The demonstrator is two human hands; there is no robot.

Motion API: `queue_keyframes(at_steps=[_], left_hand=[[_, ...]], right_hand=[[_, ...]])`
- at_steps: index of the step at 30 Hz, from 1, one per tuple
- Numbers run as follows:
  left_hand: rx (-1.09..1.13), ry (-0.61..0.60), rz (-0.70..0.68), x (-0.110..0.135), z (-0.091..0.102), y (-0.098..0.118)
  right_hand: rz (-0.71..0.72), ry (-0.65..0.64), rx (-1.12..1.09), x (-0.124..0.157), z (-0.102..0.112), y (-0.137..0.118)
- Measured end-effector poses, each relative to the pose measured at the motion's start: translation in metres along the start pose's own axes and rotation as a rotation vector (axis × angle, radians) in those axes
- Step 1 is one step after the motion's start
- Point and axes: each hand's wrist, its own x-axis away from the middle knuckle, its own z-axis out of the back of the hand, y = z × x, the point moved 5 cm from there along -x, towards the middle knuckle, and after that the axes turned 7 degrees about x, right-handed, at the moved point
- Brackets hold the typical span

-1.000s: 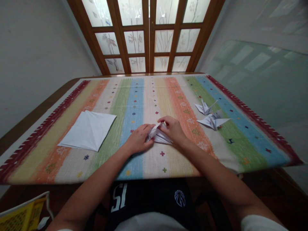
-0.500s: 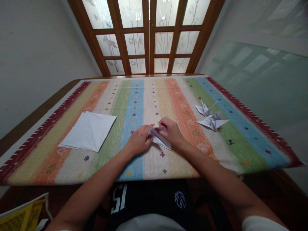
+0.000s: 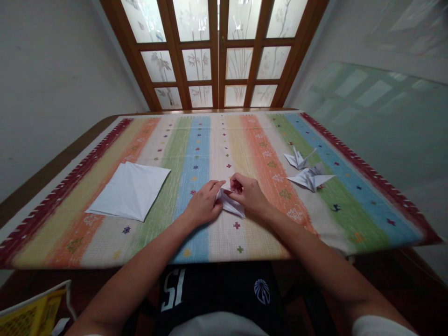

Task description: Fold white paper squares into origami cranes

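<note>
A small piece of folded white paper [image 3: 231,206] lies between my hands near the front of the table. My left hand [image 3: 205,201] grips its left end, thumb and fingers closed on it. From the other side my right hand [image 3: 248,192] pinches its upper part with curled fingers. Parts of the paper are hidden behind the fingers. To the right sit two folded paper cranes, a nearer one [image 3: 311,177] and a farther one [image 3: 298,159]. At the left rests a stack of creased white paper sheets [image 3: 129,192].
A striped tablecloth [image 3: 224,242] covers the table. Beyond its far edge stand wooden doors with glass panes [image 3: 220,60]. A glass panel [image 3: 378,112] leans on the right wall. Something yellow with a mesh pattern [image 3: 33,315] is at the lower left, below the table.
The paper's raised flap now lies lower and flatter between my hands. My right fingers have shifted slightly along it. The left hand has hardly moved.
</note>
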Motion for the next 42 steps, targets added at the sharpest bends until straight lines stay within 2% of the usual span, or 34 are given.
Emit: queue_keyframes(at_steps=[8, 12, 20, 24, 28, 31, 36, 42], left_hand=[[0.044, -0.017, -0.026, 0.0, -0.001, 0.002], [0.047, -0.02, -0.028, 0.0, -0.001, 0.003], [0.064, -0.036, -0.118, 0.002, 0.002, 0.006], [0.074, -0.068, -0.113, 0.003, 0.002, 0.005], [0.056, -0.066, -0.074, 0.002, 0.001, 0.002], [0.025, -0.076, -0.063, 0.002, -0.001, 0.0], [0.014, -0.094, -0.088, 0.003, -0.002, 0.0], [-0.02, -0.131, -0.098, 0.003, -0.002, 0.0]], right_hand=[[0.12, -0.025, -0.108, 0.001, -0.001, -0.004], [0.125, -0.046, -0.123, 0.001, -0.002, 0.002], [0.027, -0.072, -0.085, -0.002, -0.002, 0.022], [-0.06, -0.171, -0.25, -0.002, -0.004, 0.032], [-0.236, -0.167, -0.42, -0.004, 0.0, 0.04], [-0.313, -0.211, -0.445, -0.003, 0.006, 0.039], [-0.21, -0.41, -0.336, 0.004, 0.01, 0.03], [-0.059, -0.449, -0.184, 0.005, 0.01, 0.026]])
